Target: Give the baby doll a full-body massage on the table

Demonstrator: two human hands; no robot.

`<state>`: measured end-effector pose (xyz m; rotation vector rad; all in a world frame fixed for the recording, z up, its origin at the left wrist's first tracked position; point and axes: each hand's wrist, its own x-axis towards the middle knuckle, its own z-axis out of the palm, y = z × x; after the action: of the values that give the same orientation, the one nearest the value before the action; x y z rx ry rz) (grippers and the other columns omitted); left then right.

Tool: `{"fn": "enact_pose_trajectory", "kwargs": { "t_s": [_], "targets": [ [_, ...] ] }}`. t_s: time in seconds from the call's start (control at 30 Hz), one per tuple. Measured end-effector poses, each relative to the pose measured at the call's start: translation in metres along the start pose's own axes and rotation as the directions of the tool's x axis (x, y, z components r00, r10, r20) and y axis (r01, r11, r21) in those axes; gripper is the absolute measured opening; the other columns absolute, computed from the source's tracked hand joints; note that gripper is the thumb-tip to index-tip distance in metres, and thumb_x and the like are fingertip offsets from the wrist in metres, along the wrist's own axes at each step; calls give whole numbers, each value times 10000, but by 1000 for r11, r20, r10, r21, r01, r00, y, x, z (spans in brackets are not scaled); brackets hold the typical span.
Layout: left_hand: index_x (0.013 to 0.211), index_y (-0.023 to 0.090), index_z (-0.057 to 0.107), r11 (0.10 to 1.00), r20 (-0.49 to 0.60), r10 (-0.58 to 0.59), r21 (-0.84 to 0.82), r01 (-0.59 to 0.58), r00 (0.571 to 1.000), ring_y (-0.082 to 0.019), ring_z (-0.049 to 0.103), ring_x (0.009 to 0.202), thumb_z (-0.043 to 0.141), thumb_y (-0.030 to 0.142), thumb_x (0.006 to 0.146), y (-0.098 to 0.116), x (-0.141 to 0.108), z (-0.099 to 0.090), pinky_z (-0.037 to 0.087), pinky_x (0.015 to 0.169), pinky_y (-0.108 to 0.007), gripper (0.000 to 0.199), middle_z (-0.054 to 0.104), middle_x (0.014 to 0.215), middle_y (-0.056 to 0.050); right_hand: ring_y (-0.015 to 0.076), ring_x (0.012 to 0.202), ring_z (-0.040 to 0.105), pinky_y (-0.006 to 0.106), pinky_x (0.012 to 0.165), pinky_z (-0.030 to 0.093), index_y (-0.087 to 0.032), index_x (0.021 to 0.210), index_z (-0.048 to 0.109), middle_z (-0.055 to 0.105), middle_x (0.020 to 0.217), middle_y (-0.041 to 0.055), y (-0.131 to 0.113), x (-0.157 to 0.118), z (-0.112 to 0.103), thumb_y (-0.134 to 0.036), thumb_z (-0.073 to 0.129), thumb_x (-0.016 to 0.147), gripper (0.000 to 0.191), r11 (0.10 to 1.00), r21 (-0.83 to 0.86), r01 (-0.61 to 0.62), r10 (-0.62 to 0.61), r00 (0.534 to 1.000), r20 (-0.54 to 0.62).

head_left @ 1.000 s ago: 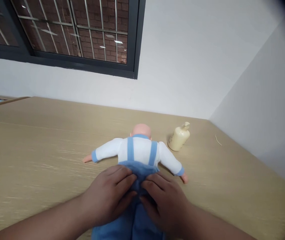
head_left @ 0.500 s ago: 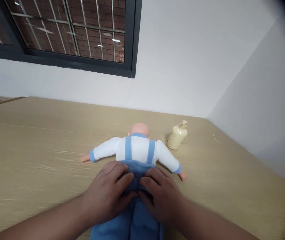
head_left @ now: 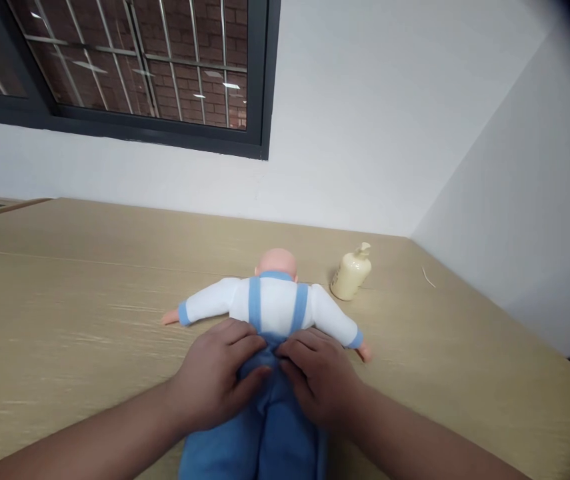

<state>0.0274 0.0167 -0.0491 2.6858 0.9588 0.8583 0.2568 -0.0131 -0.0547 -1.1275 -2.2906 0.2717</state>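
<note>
A doll (head_left: 279, 307) lies face down on the table, its bald head away from me and its arms spread to both sides. It wears a white top with blue straps and blue trousers (head_left: 287, 437). My left hand (head_left: 219, 373) is at the left of the trousers' waist, its fingers curled into the cloth and its thumb lower on the seat. My right hand (head_left: 322, 373) grips the waist's right side in the same way. The fingertips of both hands nearly meet at the middle, and the cloth puckers between them. Both palms are hidden.
A cream pump bottle (head_left: 351, 275) stands on the wooden table (head_left: 89, 280), to the right of the doll's head. Farther right lies a thin pale strip (head_left: 429, 277). Behind the table are a white wall (head_left: 345, 133) and a barred window (head_left: 155, 67).
The waist cloth, held up in a broad fold before, now sits lower and flatter against the doll. My fingers have drawn closer together, and my thumbs have moved up and apart.
</note>
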Motion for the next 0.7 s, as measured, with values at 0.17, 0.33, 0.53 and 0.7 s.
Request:
{"fn": "enact_pose_trajectory", "kwargs": {
  "t_s": [0.17, 0.33, 0.53, 0.7],
  "targets": [
    [1002, 229, 651, 999, -69, 0, -35, -2, 998, -208, 594, 822, 529, 211, 966, 0, -2, 2, 475, 713, -366, 129, 634, 888, -43, 209, 879, 603, 382, 785, 503, -225, 1024, 632, 655, 953, 49, -3, -5, 4, -211, 566, 920, 124, 999, 36, 9, -4, 991, -133],
    [1261, 198, 560, 995, -182, 30, 103, -11, 983, -289, 566, 1094, 596, 215, 922, 1, -7, 10, 482, 936, -477, 341, 598, 1187, -128, 292, 1110, 557, 487, 950, 497, -186, 1272, 567, 596, 1217, 139, -2, -7, 3, -224, 606, 878, 397, 993, -102, 53, -75, 971, -229],
    [1274, 214, 575, 999, -52, -46, 0, 46, 998, -279, 600, 1093, 626, 270, 891, -6, -1, 5, 507, 939, -457, 390, 631, 1214, -105, 285, 1079, 574, 487, 954, 493, -202, 1267, 585, 641, 1178, 103, 4, 0, -1, -272, 635, 855, 421, 998, -49, -26, 22, 996, -81],
    [1096, 245, 662, 980, 17, -93, -177, 95, 995, -225, 645, 961, 626, 284, 898, -8, 8, -9, 522, 844, -380, 205, 697, 1034, -38, 236, 960, 605, 430, 863, 503, -216, 1082, 648, 683, 1013, 59, 2, 5, -5, -259, 578, 908, 192, 998, 35, -58, 60, 996, -65]
  ]
}}
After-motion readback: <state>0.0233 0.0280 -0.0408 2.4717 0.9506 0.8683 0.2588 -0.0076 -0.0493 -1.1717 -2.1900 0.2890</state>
